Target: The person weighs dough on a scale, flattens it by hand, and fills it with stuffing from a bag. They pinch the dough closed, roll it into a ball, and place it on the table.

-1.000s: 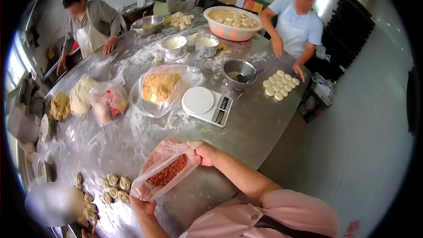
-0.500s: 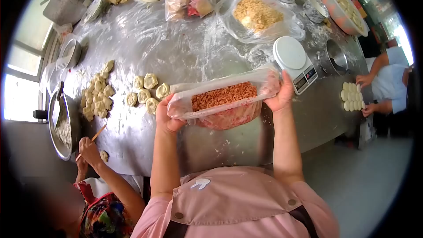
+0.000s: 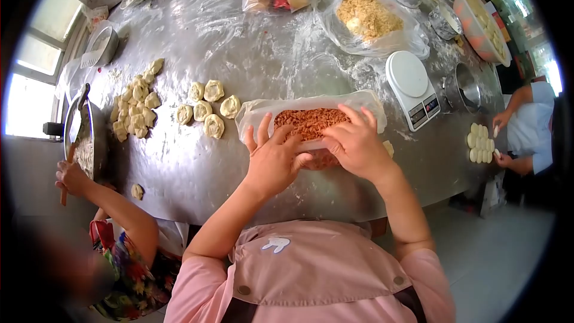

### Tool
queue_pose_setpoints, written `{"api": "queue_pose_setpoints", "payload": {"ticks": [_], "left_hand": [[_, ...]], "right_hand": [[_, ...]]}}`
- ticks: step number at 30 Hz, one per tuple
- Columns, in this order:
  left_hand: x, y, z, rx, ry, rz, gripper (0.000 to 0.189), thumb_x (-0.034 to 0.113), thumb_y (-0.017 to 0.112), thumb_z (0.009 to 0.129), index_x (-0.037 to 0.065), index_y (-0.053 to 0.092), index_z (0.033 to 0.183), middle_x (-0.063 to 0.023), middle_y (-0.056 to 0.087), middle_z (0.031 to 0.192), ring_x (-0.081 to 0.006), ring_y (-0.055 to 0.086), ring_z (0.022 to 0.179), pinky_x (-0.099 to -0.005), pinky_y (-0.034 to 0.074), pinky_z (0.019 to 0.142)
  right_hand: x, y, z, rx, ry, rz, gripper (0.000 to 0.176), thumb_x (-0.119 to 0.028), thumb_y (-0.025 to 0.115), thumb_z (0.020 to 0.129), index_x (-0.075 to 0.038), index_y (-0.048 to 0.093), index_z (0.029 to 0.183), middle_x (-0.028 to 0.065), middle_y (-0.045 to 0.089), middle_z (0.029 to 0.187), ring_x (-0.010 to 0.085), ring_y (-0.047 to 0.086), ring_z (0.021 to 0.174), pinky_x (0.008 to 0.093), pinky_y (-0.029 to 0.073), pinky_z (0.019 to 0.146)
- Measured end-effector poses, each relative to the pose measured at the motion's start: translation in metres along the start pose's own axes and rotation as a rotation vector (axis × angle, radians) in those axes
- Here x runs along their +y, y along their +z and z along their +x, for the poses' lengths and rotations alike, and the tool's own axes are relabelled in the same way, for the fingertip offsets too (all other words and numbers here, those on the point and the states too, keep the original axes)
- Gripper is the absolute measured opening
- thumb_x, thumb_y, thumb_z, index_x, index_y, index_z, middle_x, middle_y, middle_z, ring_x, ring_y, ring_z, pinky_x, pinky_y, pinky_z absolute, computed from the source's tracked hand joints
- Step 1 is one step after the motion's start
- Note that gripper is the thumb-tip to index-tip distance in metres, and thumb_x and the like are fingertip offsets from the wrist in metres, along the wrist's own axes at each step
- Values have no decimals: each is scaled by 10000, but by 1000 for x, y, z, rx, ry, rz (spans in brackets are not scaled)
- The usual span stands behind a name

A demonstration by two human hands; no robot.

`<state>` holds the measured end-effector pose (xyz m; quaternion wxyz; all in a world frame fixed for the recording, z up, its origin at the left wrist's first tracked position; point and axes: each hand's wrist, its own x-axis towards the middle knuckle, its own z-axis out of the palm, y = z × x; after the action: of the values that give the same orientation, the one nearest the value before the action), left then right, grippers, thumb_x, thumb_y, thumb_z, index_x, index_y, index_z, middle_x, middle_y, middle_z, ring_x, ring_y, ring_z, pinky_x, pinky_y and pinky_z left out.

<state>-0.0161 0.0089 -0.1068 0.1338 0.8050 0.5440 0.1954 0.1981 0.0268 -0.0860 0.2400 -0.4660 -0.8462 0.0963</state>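
A clear plastic bag [image 3: 371, 104] lies on the metal table in front of me, its mouth opened wide. Reddish-brown crumbly filling [image 3: 308, 122] shows inside. My left hand [image 3: 272, 158] is over the bag's near left rim, fingers spread and thumb pointing inward. Along the near right rim is my right hand [image 3: 362, 149], also with fingers apart, some reaching over the filling. Both hands touch the bag; neither is visibly closed on it. The hands hide part of the bag's near side. Several round dough pieces [image 3: 213, 90] lie left of the bag.
A white kitchen scale [image 3: 409, 78] stands to the right. Behind it is a plastic bag of yellow crumbs [image 3: 371, 15]. At left, a co-worker's hand [image 3: 73, 178] holds a stick by a metal bowl [image 3: 98, 143]. Another person's hands [image 3: 504, 160] touch pale dough pieces [image 3: 480, 143] at right.
The bag, held up and stretched between my two hands before, now rests on the table. My hands have come inward to its near rim, fingers spread. The left co-worker's stick moved to the bowl.
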Motion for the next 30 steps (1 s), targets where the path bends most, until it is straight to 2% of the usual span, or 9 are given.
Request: {"api": "queue_pose_setpoints", "payload": {"ticks": [2,3,6,7,10,13,16,22,30], "left_hand": [[-9,3,-7,-140,-49,-18,255,361,640,877,119,711,917,-27,632,1001,-340,411,1282,-561,94,1111],[-17,4,-13,-94,-50,-106,242,301,664,853,99,698,725,-23,633,873,-334,428,1254,-531,160,1082],[-28,1,-34,-224,-107,-137,180,225,677,822,91,684,702,-37,628,812,-330,446,1220,-516,211,1038],[-27,3,-41,-203,-78,-120,154,192,706,770,82,666,670,-50,632,895,-329,446,1204,-493,252,998],[-27,11,-51,-120,-103,35,228,226,755,725,84,684,888,-92,589,1095,-327,432,1219,-493,246,1017],[-28,13,-46,-81,-188,-77,690,201,824,640,100,545,1263,-161,449,1312,-351,386,1281,-515,253,1055],[-37,22,-34,-15,-148,-226,1076,148,874,565,120,289,1468,-213,332,1414,-382,367,1318,-505,311,1083],[-62,33,7,-158,-104,-386,1171,112,904,498,75,266,1479,-219,283,1467,-396,416,1293,-402,411,1062],[-18,62,0,107,-264,-236,1038,229,861,619,16,284,1455,-250,426,1325,-407,474,1198,-434,432,1004]], "right_hand": [[7,3,-13,-48,63,-19,214,-270,662,871,-69,683,800,108,673,806,291,633,962,474,380,990],[12,2,-20,-78,94,-23,243,-290,664,869,-76,685,757,105,671,778,282,636,959,477,366,1003],[16,-12,-40,-275,271,92,259,-250,698,842,-75,646,659,72,656,703,268,649,939,475,353,999],[19,-15,-44,-427,341,90,248,-307,746,781,-77,661,747,70,656,741,278,628,883,441,378,959],[21,-3,-54,-275,354,38,335,-298,815,691,-101,653,907,106,654,815,301,605,914,432,406,920],[31,4,-52,-271,410,55,604,-226,867,613,-104,583,1132,115,629,998,327,578,987,417,426,907],[32,4,-39,-247,428,92,837,-178,898,559,-78,504,1290,136,565,1118,342,547,1059,415,449,917],[49,5,-18,-361,548,101,1029,-186,917,516,-54,412,1403,163,521,1217,346,523,1152,401,459,963],[93,30,12,24,428,87,763,-48,783,677,-64,449,1363,162,478,1383,365,450,1284,412,404,1066]]}}
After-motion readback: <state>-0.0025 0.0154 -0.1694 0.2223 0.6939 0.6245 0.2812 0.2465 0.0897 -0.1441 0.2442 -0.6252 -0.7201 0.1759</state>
